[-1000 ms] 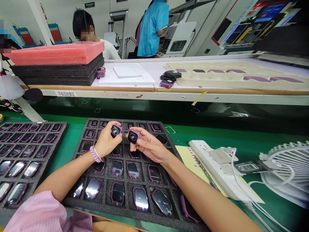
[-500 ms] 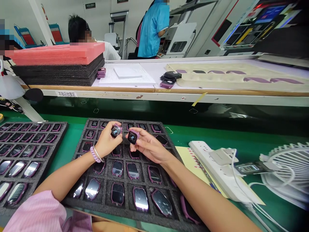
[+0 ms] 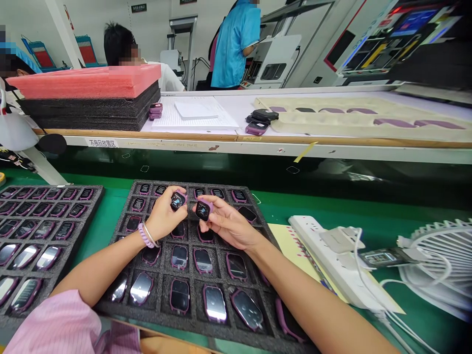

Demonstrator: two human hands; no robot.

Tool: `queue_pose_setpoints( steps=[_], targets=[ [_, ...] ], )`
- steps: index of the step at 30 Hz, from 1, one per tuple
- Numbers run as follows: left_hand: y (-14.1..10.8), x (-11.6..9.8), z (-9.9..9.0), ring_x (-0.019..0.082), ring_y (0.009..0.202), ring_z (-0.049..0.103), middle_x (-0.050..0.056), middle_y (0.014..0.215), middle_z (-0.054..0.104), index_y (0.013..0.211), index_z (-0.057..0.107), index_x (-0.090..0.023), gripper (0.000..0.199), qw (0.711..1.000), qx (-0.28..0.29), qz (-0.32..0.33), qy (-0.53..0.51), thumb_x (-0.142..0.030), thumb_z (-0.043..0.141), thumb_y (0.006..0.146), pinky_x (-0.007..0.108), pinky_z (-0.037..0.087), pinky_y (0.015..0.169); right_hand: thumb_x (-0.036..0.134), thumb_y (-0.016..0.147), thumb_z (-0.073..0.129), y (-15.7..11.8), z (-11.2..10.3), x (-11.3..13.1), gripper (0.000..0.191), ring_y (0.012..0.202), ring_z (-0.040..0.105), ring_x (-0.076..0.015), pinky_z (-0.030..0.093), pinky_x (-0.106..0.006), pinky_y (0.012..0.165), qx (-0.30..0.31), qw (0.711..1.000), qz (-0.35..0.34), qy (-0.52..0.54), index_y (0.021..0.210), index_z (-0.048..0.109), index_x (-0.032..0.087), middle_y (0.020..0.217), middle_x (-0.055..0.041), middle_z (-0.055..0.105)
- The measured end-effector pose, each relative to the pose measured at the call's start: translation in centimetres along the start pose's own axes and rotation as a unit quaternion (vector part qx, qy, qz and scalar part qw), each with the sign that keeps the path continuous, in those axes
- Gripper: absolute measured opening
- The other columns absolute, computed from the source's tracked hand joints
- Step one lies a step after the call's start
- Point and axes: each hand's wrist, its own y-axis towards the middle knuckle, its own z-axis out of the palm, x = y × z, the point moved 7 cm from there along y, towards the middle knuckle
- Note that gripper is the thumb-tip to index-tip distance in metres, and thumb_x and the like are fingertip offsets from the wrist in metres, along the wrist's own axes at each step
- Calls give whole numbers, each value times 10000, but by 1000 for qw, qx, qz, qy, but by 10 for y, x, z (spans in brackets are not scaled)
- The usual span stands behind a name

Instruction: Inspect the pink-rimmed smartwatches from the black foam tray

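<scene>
Above the black foam tray (image 3: pixel 165 268), my left hand (image 3: pixel 164 214) is closed around a purple-framed smartwatch (image 3: pixel 178 200) with a lit screen. My right hand (image 3: pixel 232 223) pinches a second purple smartwatch (image 3: pixel 202 210) between thumb and fingers, its screen lit too. Both watches are held side by side, faces toward me, with a small gap between them. Many more purple watches, such as one watch (image 3: pixel 179 296) near the front, lie in the tray's compartments. My hands and forearms hide some of the compartments.
Left of my arms lies another foam tray (image 3: pixel 83 233) of watches. On the right are a white power strip (image 3: pixel 313 241), cables and a white fan (image 3: pixel 438 260). The shelf ahead holds stacked foam (image 3: pixel 88 110), papers (image 3: pixel 195 110) and a cream tray (image 3: pixel 332 120). People are beyond it.
</scene>
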Motion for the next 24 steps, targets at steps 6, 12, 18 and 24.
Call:
queue_pose_setpoints(
  steps=[6,12,18,24],
  targets=[
    [0,0,0,153,875,591,31,996,631,1083,549,-179,339,1000,-2,0,-9,-127,578,749,266,466,816,366,843,850,-1,1,0,462,738,654,-147,510,-272,716,9,1000,-6,5,1235,622,275,1095,-31,643],
    [0,1,1,167,919,593,43,1022,632,1087,548,-175,337,1000,5,1,-7,-140,580,753,287,462,862,388,823,861,-1,0,0,484,730,641,-152,503,-283,715,3,1000,-1,-3,1226,619,273,1075,-31,639],
    [-1,1,0,166,920,594,45,1033,632,1108,543,-178,355,1000,7,-2,-13,-145,584,757,280,471,842,399,817,859,-1,0,0,508,738,637,-161,507,-300,722,-5,1000,-1,-10,1242,609,276,1094,-39,634],
    [2,6,1,162,946,591,39,1041,632,1083,575,-182,329,1000,12,-8,-9,-135,601,759,286,475,872,381,798,874,1,-1,-2,487,711,623,-147,511,-286,692,-8,1000,4,-1,1209,636,273,1075,-31,654]
  ],
)
